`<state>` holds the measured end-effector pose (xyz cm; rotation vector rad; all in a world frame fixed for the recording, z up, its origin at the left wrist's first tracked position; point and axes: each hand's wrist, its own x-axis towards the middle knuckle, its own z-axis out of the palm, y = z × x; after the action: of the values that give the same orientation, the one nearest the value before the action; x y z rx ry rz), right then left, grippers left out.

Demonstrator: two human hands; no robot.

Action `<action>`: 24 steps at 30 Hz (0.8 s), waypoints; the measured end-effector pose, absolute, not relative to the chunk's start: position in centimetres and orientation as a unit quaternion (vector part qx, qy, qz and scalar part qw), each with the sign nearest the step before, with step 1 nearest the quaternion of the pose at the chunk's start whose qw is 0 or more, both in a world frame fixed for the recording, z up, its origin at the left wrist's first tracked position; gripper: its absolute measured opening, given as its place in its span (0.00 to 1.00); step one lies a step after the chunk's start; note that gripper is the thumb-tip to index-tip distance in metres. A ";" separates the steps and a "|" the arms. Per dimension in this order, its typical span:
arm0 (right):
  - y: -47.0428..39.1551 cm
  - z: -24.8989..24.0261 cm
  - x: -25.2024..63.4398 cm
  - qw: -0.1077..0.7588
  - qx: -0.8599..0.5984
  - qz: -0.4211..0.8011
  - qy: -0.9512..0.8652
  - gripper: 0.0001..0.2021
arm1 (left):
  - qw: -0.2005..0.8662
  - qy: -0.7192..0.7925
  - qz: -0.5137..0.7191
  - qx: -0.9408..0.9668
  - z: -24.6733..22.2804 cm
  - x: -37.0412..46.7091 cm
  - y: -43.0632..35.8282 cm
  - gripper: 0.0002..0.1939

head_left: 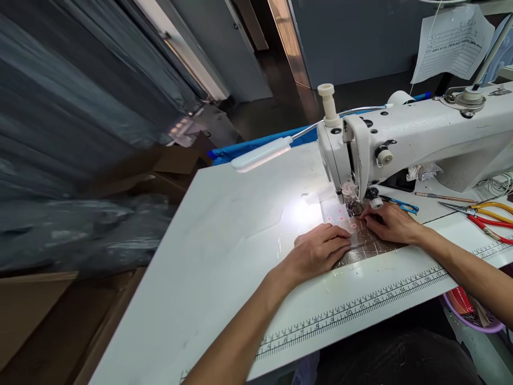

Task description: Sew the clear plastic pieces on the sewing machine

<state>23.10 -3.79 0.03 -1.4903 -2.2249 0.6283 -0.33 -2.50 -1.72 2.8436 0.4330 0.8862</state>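
Though translucent, sheet [336,215] under left hand [318,248].

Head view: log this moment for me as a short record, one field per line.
Machine: white sewing machine, on a white table
Left hand: palm down, fingertips on a pale piece with pink marks
Right hand: fingertips close to the presser foot; grip unclear
Light: white lamp on a flexible neck
Tools: blue tool just beyond the right hand
Near edge: printed ruler scale

Lamp [262,155] glare on tbl [208,240] — L side blurry
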 end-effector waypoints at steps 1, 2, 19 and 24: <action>-4.1 -0.4 23.2 0.206 -0.505 0.203 -0.813 0.14 | 0.036 0.138 0.297 0.944 -1.7 -0.2 -2.6 0.06; -4.4 -0.8 23.2 0.210 -0.478 0.184 -0.833 0.15 | 0.012 0.135 0.301 0.944 -1.6 -0.1 -2.6 0.06; -4.7 -1.7 23.4 0.203 -0.440 0.110 -0.868 0.17 | -0.031 0.128 0.310 0.942 -1.6 0.6 -3.1 0.05; -4.6 -1.7 23.6 0.214 -0.405 0.109 -0.882 0.17 | 0.038 0.134 0.277 0.951 -1.0 0.4 -3.2 0.06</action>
<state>23.62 -4.57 -1.70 -1.1247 -2.4470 0.3028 0.35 -3.21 -0.97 2.9161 0.4097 0.8495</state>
